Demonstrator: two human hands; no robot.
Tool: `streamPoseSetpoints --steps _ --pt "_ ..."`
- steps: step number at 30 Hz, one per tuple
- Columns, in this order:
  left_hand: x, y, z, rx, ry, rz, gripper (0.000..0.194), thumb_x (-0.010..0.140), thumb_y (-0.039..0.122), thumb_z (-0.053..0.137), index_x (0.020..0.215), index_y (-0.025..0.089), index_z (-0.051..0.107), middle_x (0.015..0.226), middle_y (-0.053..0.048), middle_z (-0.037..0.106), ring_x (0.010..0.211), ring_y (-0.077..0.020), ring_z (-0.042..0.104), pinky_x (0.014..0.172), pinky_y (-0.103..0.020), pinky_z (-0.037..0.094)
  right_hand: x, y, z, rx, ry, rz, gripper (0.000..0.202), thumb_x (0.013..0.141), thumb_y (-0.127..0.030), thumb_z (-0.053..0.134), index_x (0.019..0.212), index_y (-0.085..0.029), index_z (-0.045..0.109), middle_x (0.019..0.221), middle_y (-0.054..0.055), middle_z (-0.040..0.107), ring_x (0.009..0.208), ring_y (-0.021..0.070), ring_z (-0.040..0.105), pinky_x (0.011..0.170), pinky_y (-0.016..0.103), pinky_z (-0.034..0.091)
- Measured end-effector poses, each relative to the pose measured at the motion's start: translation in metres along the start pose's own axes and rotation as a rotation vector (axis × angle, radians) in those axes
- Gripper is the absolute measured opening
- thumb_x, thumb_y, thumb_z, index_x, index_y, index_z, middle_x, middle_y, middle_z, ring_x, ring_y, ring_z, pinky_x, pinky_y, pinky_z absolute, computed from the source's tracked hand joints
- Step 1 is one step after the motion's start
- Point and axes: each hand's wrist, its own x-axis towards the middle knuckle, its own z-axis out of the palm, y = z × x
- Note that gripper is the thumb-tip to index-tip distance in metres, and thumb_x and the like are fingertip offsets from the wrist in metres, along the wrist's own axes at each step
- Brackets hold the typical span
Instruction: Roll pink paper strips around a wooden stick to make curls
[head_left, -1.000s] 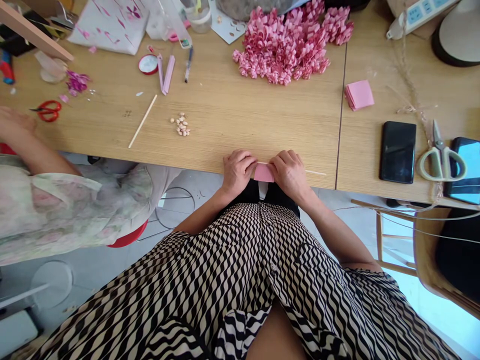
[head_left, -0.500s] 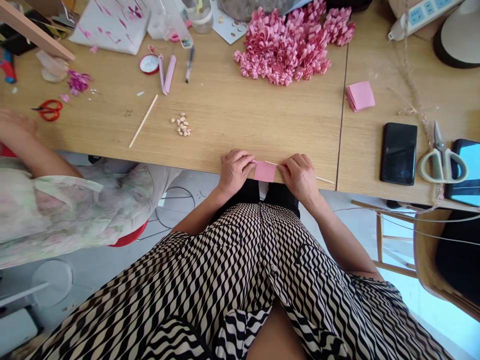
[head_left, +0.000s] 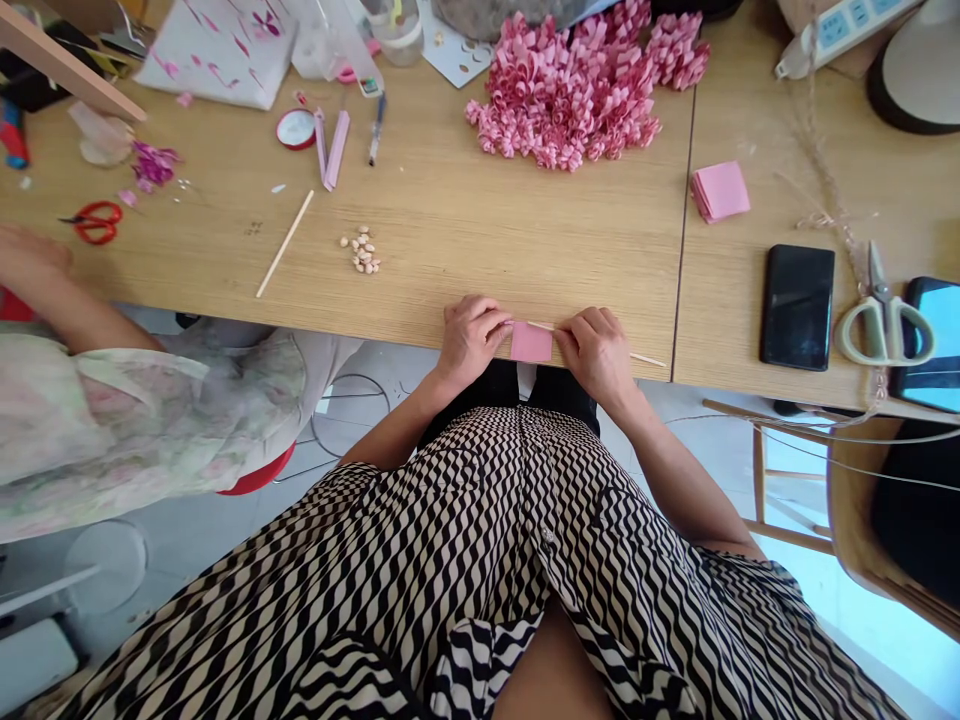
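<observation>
A small pink square of what looks like paper or cloth [head_left: 532, 343] lies at the table's front edge, between my two hands. My left hand [head_left: 472, 335] pinches at its upper left corner, fingers closed. On the other side, my right hand [head_left: 598, 345] has its fingers closed around a thin pale stick [head_left: 646, 360], which runs along the square's upper edge and sticks out to the right. What lies under my fingertips is hidden. A loose pile of small beige nuts or seeds [head_left: 364, 250] sits left of my left hand.
Farther back lies a heap of curled pink flowers [head_left: 570, 95]. To the right are stacked pink squares [head_left: 720, 190], a black phone [head_left: 798, 308] and pale-handled scissors [head_left: 883, 320]. Another pale stick [head_left: 285, 244] and red scissors [head_left: 97, 222] lie left, near another person's arm [head_left: 75, 290].
The pink square has shifted very slightly right between my hands, and the stick's right end has drawn in slightly. Both hands keep nearly the same place and grip.
</observation>
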Motion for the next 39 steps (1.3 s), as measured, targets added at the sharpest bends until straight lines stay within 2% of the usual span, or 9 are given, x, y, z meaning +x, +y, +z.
streamPoseSetpoints --steps 5,10,12,15,17,22,27,34,39 --pt "0.007 -0.007 0.003 0.028 0.011 0.012 0.023 0.093 0.040 0.056 0.092 0.023 0.071 0.098 -0.006 0.065 0.100 -0.0210 0.058 0.092 -0.040 0.039 0.004 -0.001 -0.001 0.001 0.001 -0.008 0.027 0.096 -0.032 0.044 0.083 -0.019 0.064 0.086 0.010 0.062 0.084 0.0233 0.050 0.076 0.038 0.042" --pt "0.003 -0.009 -0.002 0.007 0.041 0.010 0.028 0.093 0.041 0.055 0.108 0.022 0.069 0.105 -0.007 0.064 0.103 -0.0211 0.057 0.094 -0.038 0.041 0.008 -0.005 -0.001 0.016 -0.023 -0.031 0.026 0.096 -0.030 0.044 0.086 -0.018 0.065 0.088 0.010 0.063 0.084 0.0226 0.050 0.077 0.038 0.043" --pt "-0.006 -0.007 -0.005 0.029 0.085 -0.009 0.029 0.094 0.041 0.053 0.110 0.022 0.068 0.104 -0.007 0.063 0.102 -0.0203 0.057 0.093 -0.036 0.042 0.008 -0.007 -0.001 0.024 -0.047 -0.045 0.026 0.096 -0.029 0.043 0.086 -0.019 0.065 0.089 0.010 0.063 0.085 0.0226 0.050 0.078 0.038 0.043" --pt "-0.026 -0.001 -0.006 0.071 0.149 -0.020 0.027 0.096 0.040 0.051 0.099 0.022 0.070 0.097 -0.006 0.062 0.098 -0.0188 0.057 0.092 -0.035 0.044 0.007 -0.010 -0.001 0.028 -0.083 -0.074 0.028 0.097 -0.030 0.042 0.087 -0.019 0.065 0.089 0.010 0.064 0.086 0.0224 0.050 0.079 0.037 0.042" --pt "-0.041 0.003 -0.003 0.074 0.155 0.004 0.026 0.095 0.038 0.052 0.090 0.022 0.071 0.094 -0.006 0.061 0.098 -0.0191 0.057 0.091 -0.035 0.044 0.006 -0.012 0.000 0.023 -0.099 -0.093 0.029 0.098 -0.031 0.041 0.089 -0.019 0.065 0.090 0.010 0.064 0.086 0.0223 0.050 0.079 0.037 0.041" --pt "-0.064 0.005 0.012 -0.004 0.234 0.105 0.019 0.092 0.034 0.058 0.091 0.024 0.074 0.085 -0.005 0.061 0.093 -0.0192 0.058 0.088 -0.036 0.039 0.004 -0.015 0.004 0.000 -0.111 -0.132 0.028 0.097 -0.032 0.042 0.089 -0.019 0.065 0.090 0.010 0.063 0.086 0.0227 0.049 0.076 0.036 0.039" --pt "-0.066 0.002 0.022 0.037 0.403 0.207 0.012 0.089 0.029 0.064 0.090 0.026 0.076 0.074 -0.002 0.059 0.079 -0.0150 0.058 0.078 -0.032 0.038 0.001 -0.016 0.006 -0.049 -0.116 -0.167 0.027 0.097 -0.030 0.043 0.088 -0.018 0.065 0.088 0.010 0.062 0.085 0.0226 0.047 0.074 0.035 0.036" --pt "-0.070 0.001 0.030 0.008 0.372 0.150 0.014 0.091 0.030 0.062 0.092 0.027 0.075 0.072 -0.001 0.060 0.079 -0.0148 0.060 0.080 -0.033 0.038 -0.002 -0.018 0.002 -0.055 -0.131 -0.170 0.029 0.097 -0.032 0.043 0.088 -0.018 0.066 0.089 0.010 0.063 0.085 0.0226 0.047 0.074 0.035 0.035" --pt "-0.070 0.003 0.032 0.024 0.433 0.202 0.011 0.089 0.027 0.065 0.093 0.026 0.075 0.070 0.000 0.061 0.077 -0.0138 0.060 0.078 -0.032 0.039 -0.005 -0.020 0.001 -0.077 -0.164 -0.176 0.029 0.097 -0.031 0.043 0.088 -0.017 0.067 0.089 0.010 0.064 0.085 0.0226 0.047 0.074 0.035 0.035"
